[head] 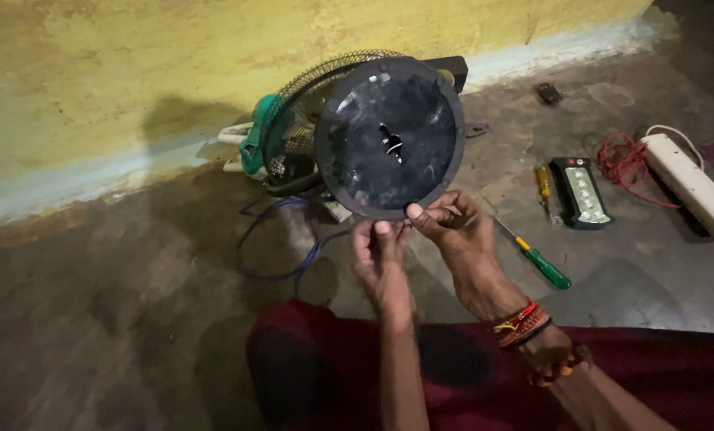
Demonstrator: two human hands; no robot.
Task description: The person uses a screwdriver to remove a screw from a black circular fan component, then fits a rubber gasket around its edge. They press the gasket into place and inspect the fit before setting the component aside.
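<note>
Both hands, left hand and right hand, pinch the round black fan plate's bottom edge, mid-frame; bare floor lies lower left.

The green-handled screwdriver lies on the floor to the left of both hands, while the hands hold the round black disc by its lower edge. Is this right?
Not quite. The head view shows the green-handled screwdriver lying on the floor to the right of both hands, not the left. The rest holds: the left hand and right hand hold the round black disc by its lower edge.

Yellow wall, pale skirting band, dim bare concrete floor.
</note>
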